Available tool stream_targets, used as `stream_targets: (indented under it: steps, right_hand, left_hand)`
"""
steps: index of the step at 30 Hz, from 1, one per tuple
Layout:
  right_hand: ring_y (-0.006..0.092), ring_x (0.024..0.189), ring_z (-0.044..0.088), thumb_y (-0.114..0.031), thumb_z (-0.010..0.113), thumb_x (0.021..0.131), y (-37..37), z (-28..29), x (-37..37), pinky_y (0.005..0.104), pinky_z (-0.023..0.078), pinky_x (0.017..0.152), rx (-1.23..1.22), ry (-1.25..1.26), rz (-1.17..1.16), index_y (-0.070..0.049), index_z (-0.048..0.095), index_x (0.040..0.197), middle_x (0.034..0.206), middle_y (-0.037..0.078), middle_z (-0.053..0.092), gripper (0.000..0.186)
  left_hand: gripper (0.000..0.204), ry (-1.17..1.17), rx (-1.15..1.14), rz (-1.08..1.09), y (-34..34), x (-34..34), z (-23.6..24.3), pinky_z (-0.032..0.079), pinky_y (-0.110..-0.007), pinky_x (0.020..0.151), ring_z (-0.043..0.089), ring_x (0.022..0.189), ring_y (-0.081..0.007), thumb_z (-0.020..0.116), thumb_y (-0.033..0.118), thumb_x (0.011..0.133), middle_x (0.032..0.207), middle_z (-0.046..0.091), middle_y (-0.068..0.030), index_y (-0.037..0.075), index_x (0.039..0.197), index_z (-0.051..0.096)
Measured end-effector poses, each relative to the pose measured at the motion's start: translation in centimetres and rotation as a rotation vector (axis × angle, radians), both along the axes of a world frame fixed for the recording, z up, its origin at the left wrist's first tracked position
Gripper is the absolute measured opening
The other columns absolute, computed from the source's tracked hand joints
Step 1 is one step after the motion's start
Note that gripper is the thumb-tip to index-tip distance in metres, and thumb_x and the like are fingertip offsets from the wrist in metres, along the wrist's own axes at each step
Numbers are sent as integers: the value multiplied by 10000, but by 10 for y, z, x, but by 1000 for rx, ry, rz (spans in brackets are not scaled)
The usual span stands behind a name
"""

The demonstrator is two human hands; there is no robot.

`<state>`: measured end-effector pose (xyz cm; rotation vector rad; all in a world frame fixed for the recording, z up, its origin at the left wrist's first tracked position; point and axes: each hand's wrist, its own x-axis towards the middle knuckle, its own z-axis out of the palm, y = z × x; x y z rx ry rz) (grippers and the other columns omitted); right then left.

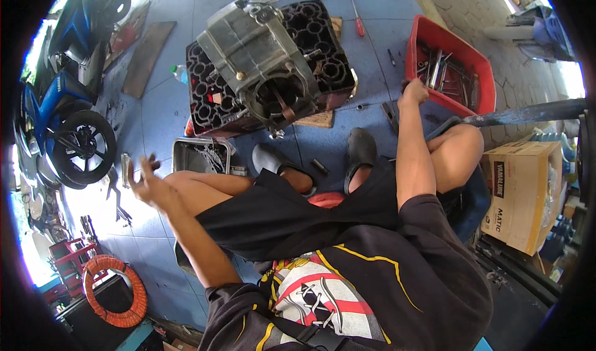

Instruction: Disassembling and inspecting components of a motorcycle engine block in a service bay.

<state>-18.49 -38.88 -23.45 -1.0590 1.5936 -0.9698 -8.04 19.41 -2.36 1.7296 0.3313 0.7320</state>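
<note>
My left hand (151, 183) is over my left knee, fingers spread and nothing visible in it. My right hand (415, 93) is closed beside the near-left edge of a red plastic tub (482, 81); whatever its fingers hold, if anything, is hidden. Metal tools (437, 70) lie loose inside that tub. Ahead of me an engine block (257, 59), with a rod showing in its round opening, rests on a dark bottle crate (332, 72). A metal tray (180, 158) with small metal parts sits between the crate and my left leg.
A red-handled screwdriver (359, 27) lies beyond the crate, and a dark plier-like tool (390, 116) left of my right forearm. Near my feet is a small dark cylinder (319, 166). A blue motorcycle (49, 106) stands left; a cardboard box (520, 196) is at right.
</note>
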Motion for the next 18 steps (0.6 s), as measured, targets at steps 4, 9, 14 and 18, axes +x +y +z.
stream_targets:
  steps: [4,9,14,18]
  right_hand:
    - [442,1105,561,-218,613,786,31,-82,-25,505,470,932,-145,812,446,45,514,1194,1212,313,543,495]
    - [440,1169,508,-196,631,820,89,-113,-32,502,458,971,-396,935,939,-60,485,1321,1294,244,485,539]
    - [424,1127,548,-150,607,847,112,-128,-25,484,474,962,-438,971,1328,-90,540,1261,1269,202,525,424]
    - [395,1039,612,-154,668,809,96,-155,-29,465,507,892,-396,945,1198,-4,622,1081,1171,241,586,315]
  left_hand:
    - [518,-26,395,287,73,-4,0,556,-368,767,659,897,-260,735,94,826,1015,680,-201,-72,1243,476]
    - [433,113,148,245,72,-40,-6,540,-365,765,614,980,-247,670,135,902,1054,615,-189,-70,1242,498]
    - [433,233,556,184,50,-65,-49,510,-382,825,625,951,-281,631,227,939,1049,623,-223,-81,1216,508]
    - [442,219,599,207,28,-63,-43,501,-403,843,626,956,-307,629,255,939,1040,625,-235,-90,1193,522]
